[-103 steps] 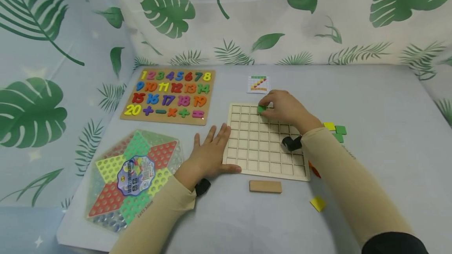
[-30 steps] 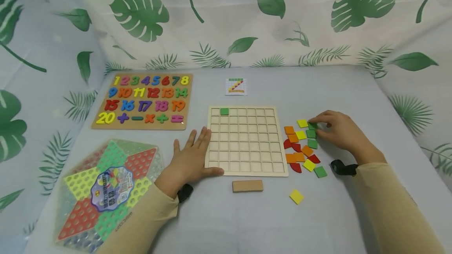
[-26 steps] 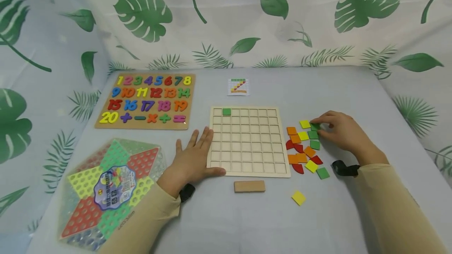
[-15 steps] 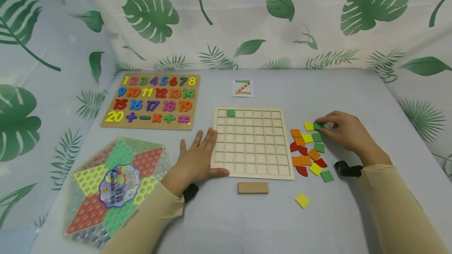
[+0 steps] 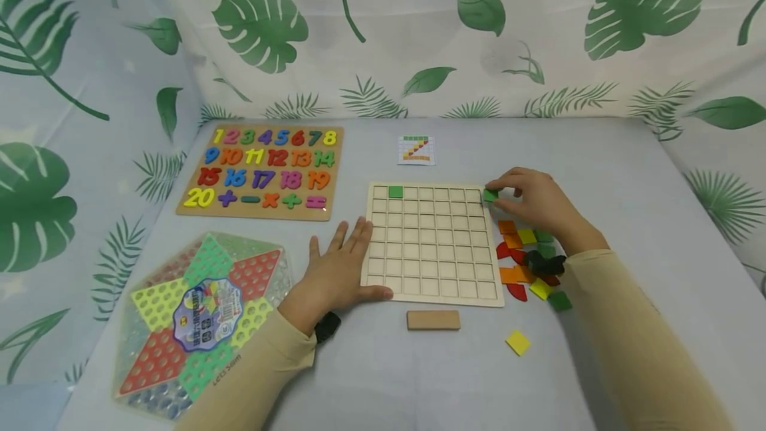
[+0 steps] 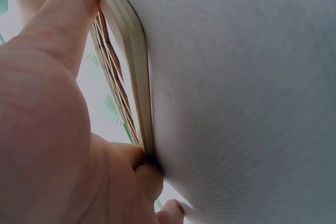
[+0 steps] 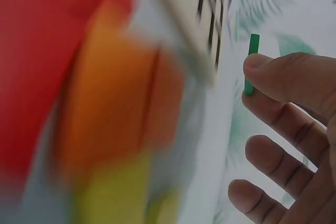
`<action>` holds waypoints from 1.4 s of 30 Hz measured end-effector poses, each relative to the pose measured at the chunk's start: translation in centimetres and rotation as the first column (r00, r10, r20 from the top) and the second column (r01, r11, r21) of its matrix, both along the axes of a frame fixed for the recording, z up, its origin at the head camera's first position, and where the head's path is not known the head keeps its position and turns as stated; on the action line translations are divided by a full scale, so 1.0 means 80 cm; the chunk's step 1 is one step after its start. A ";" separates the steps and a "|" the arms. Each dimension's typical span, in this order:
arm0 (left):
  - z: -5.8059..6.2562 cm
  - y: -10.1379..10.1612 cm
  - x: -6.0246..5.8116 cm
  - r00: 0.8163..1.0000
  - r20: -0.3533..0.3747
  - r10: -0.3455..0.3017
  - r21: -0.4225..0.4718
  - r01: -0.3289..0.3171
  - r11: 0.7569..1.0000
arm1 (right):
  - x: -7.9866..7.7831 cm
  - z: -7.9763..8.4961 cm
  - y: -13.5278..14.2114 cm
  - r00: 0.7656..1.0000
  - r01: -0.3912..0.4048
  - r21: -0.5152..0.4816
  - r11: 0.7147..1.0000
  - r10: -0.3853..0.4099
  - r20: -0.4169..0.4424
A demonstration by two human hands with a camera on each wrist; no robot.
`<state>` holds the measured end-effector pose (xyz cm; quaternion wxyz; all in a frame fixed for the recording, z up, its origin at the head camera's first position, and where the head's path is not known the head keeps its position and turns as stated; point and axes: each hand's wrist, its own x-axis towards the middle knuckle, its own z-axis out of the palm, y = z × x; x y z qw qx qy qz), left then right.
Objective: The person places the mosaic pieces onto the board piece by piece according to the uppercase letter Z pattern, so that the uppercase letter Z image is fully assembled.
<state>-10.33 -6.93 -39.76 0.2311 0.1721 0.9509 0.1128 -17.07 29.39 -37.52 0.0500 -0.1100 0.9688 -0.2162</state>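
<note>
In the head view a pale wooden grid board (image 5: 427, 245) lies mid-table, with one green square tile (image 5: 395, 192) in its top row, second cell from the left. My left hand (image 5: 335, 278) rests along the board's left edge, fingers straight and thumb at the near corner. The left wrist view shows the fingers against the board's side (image 6: 134, 61). My right hand (image 5: 538, 201) pinches another green tile (image 5: 490, 196) between thumb and forefinger at the board's far right corner. In the right wrist view that green tile (image 7: 252, 45) stands on edge between the fingertips, the other fingers loosely bent.
Loose orange, yellow, red and green tiles (image 5: 509, 241) lie right of the board, partly under the right wrist's camera. A yellow tile (image 5: 518, 342) and wooden block (image 5: 433, 320) lie nearer. A pattern card (image 5: 417, 150), number puzzle (image 5: 287, 215) and star-patterned game board (image 5: 209, 314) are also there.
The right hand placed the first green tile on the board, went to the loose tiles, picked up another green one and moved it left to the board's corner. The left hand stays at the board's edge.
</note>
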 end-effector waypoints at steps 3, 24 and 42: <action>-0.001 0.001 0.001 1.000 -0.001 -0.002 0.004 0.002 1.000 | -0.012 0.003 -0.024 0.999 -0.034 -0.021 0.999 0.035 0.023; 0.001 0.007 0.001 1.000 -0.002 -0.007 0.006 0.007 1.000 | -0.067 -0.012 -0.128 0.975 -0.205 -0.044 0.978 0.208 0.075; -0.002 -0.001 -0.002 1.000 0.000 0.003 -0.013 -0.003 1.000 | -0.073 -0.014 -0.152 0.971 -0.234 0.024 0.972 0.233 0.059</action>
